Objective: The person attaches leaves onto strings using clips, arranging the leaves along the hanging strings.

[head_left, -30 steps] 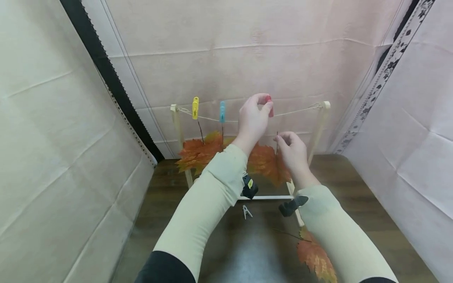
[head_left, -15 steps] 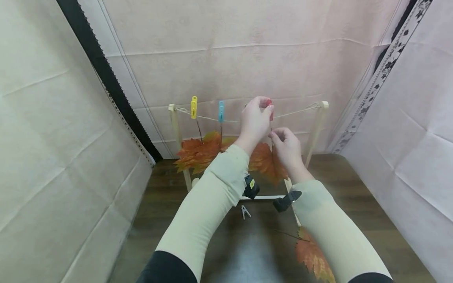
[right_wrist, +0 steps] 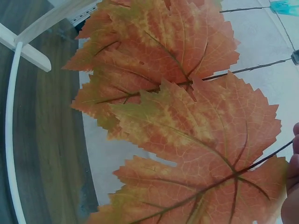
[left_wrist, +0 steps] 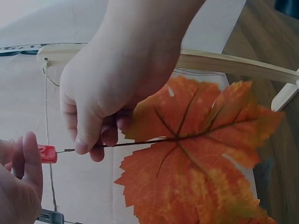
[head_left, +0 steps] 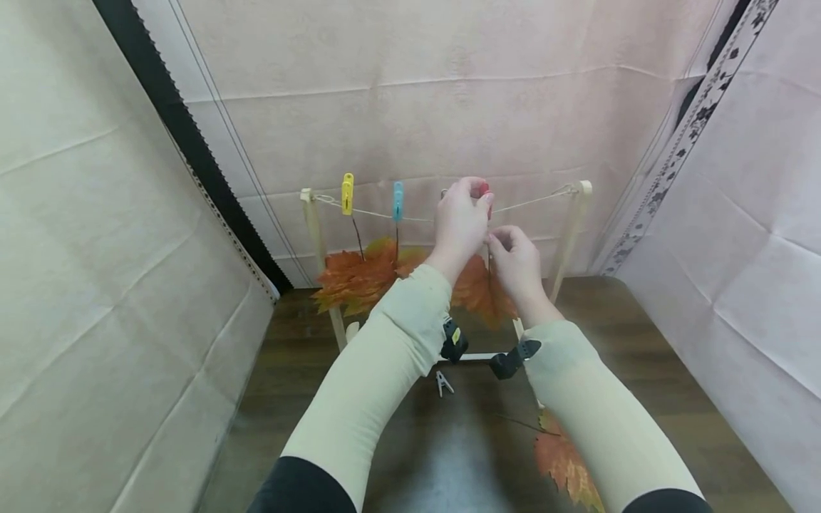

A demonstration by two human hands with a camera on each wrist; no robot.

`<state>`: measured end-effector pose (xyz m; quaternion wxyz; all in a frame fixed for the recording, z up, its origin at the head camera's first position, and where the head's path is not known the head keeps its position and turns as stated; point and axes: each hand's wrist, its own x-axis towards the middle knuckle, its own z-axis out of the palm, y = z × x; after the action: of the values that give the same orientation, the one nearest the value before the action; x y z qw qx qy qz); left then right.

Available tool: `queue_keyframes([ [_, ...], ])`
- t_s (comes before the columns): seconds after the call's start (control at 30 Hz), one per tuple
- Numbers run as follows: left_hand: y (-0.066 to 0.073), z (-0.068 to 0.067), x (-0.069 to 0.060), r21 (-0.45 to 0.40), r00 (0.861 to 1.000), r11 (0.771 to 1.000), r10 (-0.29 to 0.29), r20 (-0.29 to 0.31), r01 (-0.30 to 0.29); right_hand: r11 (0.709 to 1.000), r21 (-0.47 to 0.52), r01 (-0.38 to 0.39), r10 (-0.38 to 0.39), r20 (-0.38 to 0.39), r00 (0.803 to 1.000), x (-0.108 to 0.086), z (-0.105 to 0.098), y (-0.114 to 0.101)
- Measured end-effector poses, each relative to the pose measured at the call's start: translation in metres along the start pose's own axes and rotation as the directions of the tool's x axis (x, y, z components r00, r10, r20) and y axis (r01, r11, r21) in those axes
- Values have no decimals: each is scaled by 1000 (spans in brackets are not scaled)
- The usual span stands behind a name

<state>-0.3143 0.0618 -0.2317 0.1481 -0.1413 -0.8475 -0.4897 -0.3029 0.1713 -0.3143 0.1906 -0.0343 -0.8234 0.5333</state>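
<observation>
High at the string [head_left: 529,203], my left hand [head_left: 463,217] pinches a red clothespin [left_wrist: 47,154]. Just below it, my right hand [head_left: 516,265] grips the dark stem of an orange artificial maple leaf [left_wrist: 187,149] between thumb and fingers. The stem's tip is at the red clothespin's end; whether it sits between the clothespin's jaws I cannot tell. To the left, a yellow clothespin [head_left: 347,194], a blue clothespin [head_left: 398,201] and a grey clothespin [left_wrist: 50,216] hold other hanging leaves [head_left: 359,278] by their stems.
The string is tied between two wooden posts [head_left: 571,228] of a frame with a white crossbar [head_left: 477,357]. A loose pale clothespin [head_left: 444,383] lies on the wooden table [head_left: 288,413]. Another leaf [head_left: 564,463] lies at the right, partly under my right sleeve.
My right hand has moved left and up with the leaf, bringing its stem to the red clothespin. My left hand has stayed nearly in place, holding the red clothespin.
</observation>
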Motion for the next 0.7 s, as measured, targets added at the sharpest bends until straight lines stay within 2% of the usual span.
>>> queue_keyframes([
  [0.43, 1, -6, -9, 48, 998, 998, -29, 58, 26, 999, 47, 5, -5, 8, 1000, -2, 4, 4],
  [0.7, -7, -12, -21, -51, 998, 999, 12, 62, -8, 996, 85, -18, 18, -2, 1000, -7, -1, 13],
])
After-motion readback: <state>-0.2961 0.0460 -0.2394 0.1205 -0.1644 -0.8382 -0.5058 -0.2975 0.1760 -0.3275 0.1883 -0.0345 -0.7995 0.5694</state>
